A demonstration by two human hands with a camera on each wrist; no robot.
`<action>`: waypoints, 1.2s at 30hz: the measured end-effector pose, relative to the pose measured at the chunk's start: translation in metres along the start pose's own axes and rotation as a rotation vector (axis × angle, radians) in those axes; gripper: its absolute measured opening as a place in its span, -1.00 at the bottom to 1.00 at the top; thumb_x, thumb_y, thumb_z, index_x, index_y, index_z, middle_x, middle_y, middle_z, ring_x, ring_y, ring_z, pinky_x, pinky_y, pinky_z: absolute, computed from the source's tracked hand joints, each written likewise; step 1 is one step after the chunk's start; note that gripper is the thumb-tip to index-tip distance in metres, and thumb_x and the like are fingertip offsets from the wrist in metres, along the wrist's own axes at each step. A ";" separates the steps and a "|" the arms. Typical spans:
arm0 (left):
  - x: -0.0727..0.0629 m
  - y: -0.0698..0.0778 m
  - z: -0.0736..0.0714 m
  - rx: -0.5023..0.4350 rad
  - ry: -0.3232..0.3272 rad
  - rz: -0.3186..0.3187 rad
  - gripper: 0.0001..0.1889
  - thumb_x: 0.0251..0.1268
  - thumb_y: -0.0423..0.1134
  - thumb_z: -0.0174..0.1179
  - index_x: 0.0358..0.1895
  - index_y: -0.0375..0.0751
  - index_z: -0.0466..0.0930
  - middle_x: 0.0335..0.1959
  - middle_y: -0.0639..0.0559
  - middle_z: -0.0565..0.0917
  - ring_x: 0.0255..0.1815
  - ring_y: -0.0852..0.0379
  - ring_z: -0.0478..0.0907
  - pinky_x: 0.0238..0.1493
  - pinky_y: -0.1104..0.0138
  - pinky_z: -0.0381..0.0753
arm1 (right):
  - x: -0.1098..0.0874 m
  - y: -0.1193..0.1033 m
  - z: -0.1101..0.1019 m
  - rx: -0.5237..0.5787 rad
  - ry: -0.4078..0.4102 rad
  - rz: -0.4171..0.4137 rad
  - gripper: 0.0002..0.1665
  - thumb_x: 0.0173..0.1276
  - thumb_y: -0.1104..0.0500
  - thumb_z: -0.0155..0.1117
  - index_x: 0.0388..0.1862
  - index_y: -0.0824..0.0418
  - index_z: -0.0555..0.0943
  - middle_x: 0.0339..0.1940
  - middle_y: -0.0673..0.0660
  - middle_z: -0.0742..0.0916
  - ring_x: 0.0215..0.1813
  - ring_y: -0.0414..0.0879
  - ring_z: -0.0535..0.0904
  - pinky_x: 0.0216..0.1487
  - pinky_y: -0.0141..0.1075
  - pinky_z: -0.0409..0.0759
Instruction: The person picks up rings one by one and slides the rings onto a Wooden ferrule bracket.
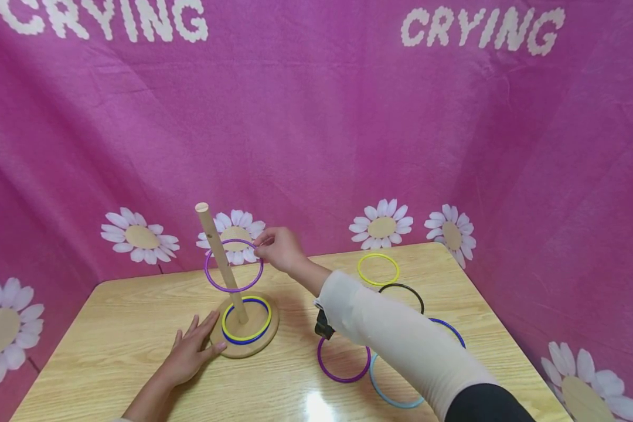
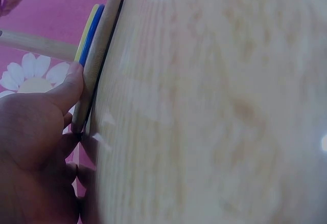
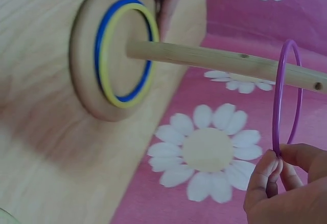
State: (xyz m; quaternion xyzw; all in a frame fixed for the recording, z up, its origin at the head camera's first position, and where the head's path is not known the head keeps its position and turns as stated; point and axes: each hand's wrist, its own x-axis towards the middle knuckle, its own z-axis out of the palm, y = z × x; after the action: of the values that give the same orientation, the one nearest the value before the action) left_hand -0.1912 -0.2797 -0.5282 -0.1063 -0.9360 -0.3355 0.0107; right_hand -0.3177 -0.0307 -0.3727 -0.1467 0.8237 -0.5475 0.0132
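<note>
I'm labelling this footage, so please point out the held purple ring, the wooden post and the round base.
Held purple ring [image 3: 277,101]: right wrist view, left side of its hoop.
Wooden post [image 1: 221,264]: head view, mid-shaft.
Round base [image 3: 83,55]: right wrist view, bare outer margin.

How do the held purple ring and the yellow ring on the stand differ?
Height: the purple ring is raised along the peg; the yellow ring lies low, on the blue ring.
Hold: the right hand pinches the purple ring, not the yellow ring.
Both are thin hoops around the peg.
</note>
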 end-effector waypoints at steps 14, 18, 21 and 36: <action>0.001 0.000 -0.001 -0.019 -0.003 -0.008 -0.16 0.42 0.02 0.30 0.61 -0.30 0.18 0.62 -0.28 0.19 0.61 -0.56 -0.17 0.38 -0.55 -0.40 | -0.013 0.048 0.028 -0.003 -0.010 0.060 -0.89 0.18 0.45 0.38 -0.31 0.32 0.75 -0.49 0.13 0.80 -0.54 -0.23 0.64 -0.48 -0.46 0.60; 0.000 0.001 -0.002 -0.018 -0.002 -0.008 -0.17 0.42 0.01 0.30 0.60 -0.29 0.19 0.61 -0.27 0.21 0.61 -0.56 -0.16 0.38 -0.55 -0.38 | -0.019 0.059 0.035 -0.073 -0.004 0.107 -0.90 0.19 0.39 0.41 -0.32 0.24 0.76 -0.48 0.11 0.81 -0.50 -0.24 0.67 -0.49 -0.46 0.56; 0.000 0.000 -0.001 -0.020 -0.008 -0.015 -0.17 0.42 0.01 0.30 0.60 -0.29 0.19 0.61 -0.27 0.21 0.62 -0.55 -0.17 0.39 -0.54 -0.37 | -0.023 0.067 0.040 -0.102 0.003 0.131 -0.90 0.17 0.38 0.44 -0.35 0.22 0.76 -0.51 0.08 0.81 -0.49 -0.25 0.64 -0.47 -0.47 0.52; 0.000 -0.001 0.000 -0.016 0.004 -0.001 -0.17 0.42 0.01 0.30 0.61 -0.27 0.18 0.60 -0.32 0.20 0.61 -0.56 -0.17 0.39 -0.54 -0.39 | -0.034 0.103 0.061 -0.146 0.017 0.217 -0.89 0.12 0.38 0.49 -0.46 0.18 0.76 -0.57 0.00 0.69 -0.54 -0.26 0.51 -0.49 -0.51 0.43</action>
State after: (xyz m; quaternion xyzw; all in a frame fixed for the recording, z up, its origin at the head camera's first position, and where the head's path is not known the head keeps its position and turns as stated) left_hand -0.1913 -0.2803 -0.5291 -0.1053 -0.9333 -0.3431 0.0116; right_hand -0.2974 -0.0396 -0.4946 -0.0528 0.8725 -0.4828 0.0544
